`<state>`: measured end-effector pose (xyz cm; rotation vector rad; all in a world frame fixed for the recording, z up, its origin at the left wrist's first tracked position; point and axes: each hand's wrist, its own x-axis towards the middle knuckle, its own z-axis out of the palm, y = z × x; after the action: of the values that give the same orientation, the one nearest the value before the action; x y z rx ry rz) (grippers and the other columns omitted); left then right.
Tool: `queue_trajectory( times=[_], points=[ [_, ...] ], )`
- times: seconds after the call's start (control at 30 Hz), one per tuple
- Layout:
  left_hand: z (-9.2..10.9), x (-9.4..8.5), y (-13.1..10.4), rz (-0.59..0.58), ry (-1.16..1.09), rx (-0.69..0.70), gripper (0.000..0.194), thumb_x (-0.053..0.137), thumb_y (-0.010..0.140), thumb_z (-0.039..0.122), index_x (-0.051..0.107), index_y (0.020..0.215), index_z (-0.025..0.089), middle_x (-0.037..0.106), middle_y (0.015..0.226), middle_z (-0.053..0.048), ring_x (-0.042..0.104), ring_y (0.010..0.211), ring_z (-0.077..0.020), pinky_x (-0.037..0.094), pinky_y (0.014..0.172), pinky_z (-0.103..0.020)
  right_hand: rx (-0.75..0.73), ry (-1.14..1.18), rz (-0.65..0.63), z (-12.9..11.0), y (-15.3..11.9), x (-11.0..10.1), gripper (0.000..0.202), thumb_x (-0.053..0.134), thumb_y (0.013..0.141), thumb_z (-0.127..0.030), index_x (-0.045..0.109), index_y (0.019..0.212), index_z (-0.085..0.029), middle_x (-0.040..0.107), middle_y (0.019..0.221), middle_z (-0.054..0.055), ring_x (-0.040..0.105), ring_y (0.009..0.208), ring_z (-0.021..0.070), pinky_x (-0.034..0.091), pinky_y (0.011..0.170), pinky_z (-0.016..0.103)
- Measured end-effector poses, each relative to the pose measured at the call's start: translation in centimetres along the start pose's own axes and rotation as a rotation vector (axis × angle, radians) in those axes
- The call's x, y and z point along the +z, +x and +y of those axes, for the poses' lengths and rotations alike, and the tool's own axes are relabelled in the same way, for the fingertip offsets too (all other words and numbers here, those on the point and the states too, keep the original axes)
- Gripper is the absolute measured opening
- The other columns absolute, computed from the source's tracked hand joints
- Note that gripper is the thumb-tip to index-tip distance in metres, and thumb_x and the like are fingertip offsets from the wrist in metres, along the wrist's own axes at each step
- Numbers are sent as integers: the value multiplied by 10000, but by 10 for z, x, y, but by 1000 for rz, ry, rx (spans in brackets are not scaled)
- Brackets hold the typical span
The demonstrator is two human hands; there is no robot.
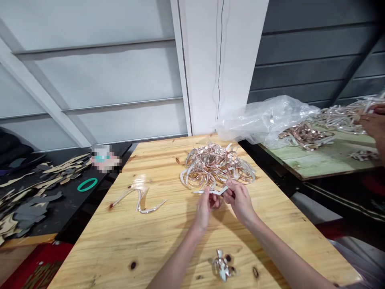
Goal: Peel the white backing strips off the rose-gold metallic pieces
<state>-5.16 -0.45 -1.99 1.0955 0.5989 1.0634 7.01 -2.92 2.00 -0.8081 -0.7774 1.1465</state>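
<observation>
A: Wearer's own body, what shows?
B: Left hand and right hand, both bare. Left forearm and right forearm bare too, as far as the frame shows.
A: Shape?
B: Slim build. Narrow wrists, forearms widening gradually toward the elbow end. Smooth outlines. Fingers slender, partly hidden on both hands.
A: Surface, nails?
B: Forearms look smooth and even. Nails too small to read.
A: Sleeves?
B: Can't tell. Upper arms are out of frame, cut off at the bottom edge.
</observation>
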Motion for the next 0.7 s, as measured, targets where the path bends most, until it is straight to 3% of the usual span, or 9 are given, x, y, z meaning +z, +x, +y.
queue_trajectory(
  times=[0.13, 0.3, 0.47, 0.7],
  points=[
    [3, 3, -7, -57, 134, -29, 485, 536, 943, 649, 578, 872, 171, 533, 753, -3, 490, 724, -147, 408, 706, -280, -16, -127, -85, 5, -5, 2, 388, 640, 882, -402, 462, 591, -216, 355, 497, -67, 313, 444, 96, 286, 438, 238],
    [3, 3, -6, -74, 127, -27, 545, 440, 980, 663, 570, 809, 161, 523, 709, -12, 490, 679, -144, 403, 667, -282, 84, -6, -35, 7, -5, 5, 385, 648, 870, -429, 453, 602, -230, 352, 473, -75, 333, 402, 104, 356, 396, 241],
    [-1, 3, -2, -93, 65, -37, 543, 480, 973, 643, 565, 740, 161, 560, 659, -22, 545, 677, -152, 464, 718, -296, 162, 181, 77, -2, -2, 9, 400, 677, 831, -385, 391, 597, -231, 281, 455, -100, 175, 390, 74, 253, 347, 206],
    [-2, 10, -1, -91, -197, -103, 470, 640, 901, 607, 565, 771, 162, 583, 681, -6, 609, 659, -151, 551, 716, -325, 245, 356, 102, -15, 2, 5, 369, 638, 827, -326, 343, 626, -235, 247, 478, -107, 100, 415, 82, 210, 340, 210]
  ],
)
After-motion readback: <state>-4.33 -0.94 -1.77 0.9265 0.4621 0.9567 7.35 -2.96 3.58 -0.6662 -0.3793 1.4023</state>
